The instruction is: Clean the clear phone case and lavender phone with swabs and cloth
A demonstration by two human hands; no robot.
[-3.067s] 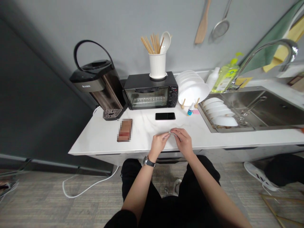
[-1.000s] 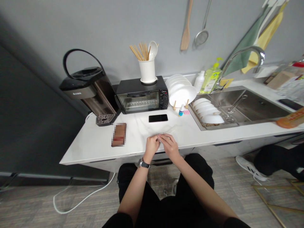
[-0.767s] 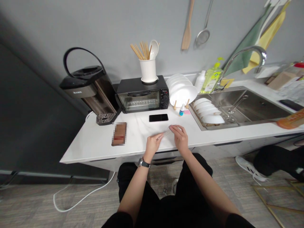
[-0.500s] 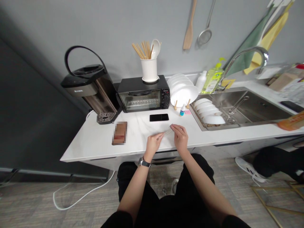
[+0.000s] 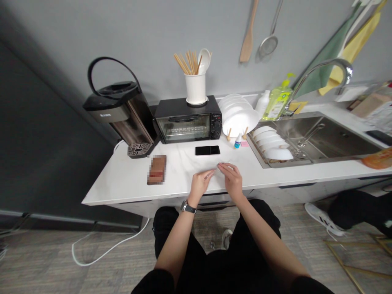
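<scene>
Head view, left hand: your left hand (image 5: 200, 183) rests at the front edge of the white countertop (image 5: 128, 179), thumb and forefinger pinched on one end of a clear film (image 5: 216, 171).
Head view, right hand: your right hand (image 5: 232, 179) sits just beside it, fingers curled and tips closed on the other end.
Clear film: it lies low over the counter between your two hands. It is too faint to tell whether it is a wrapper or tape.
Smartphone: the black smartphone (image 5: 207, 150) lies flat just beyond your hands.
Toaster oven: the toaster oven (image 5: 187, 122) stands behind the phone and carries a white utensil holder (image 5: 196, 87).
Left of you: a brown flat packet (image 5: 157, 169) lies near the hot-water dispenser (image 5: 122, 110).
Right of you: white plates (image 5: 240, 118) stand in a rack beside the sink (image 5: 321, 136).
</scene>
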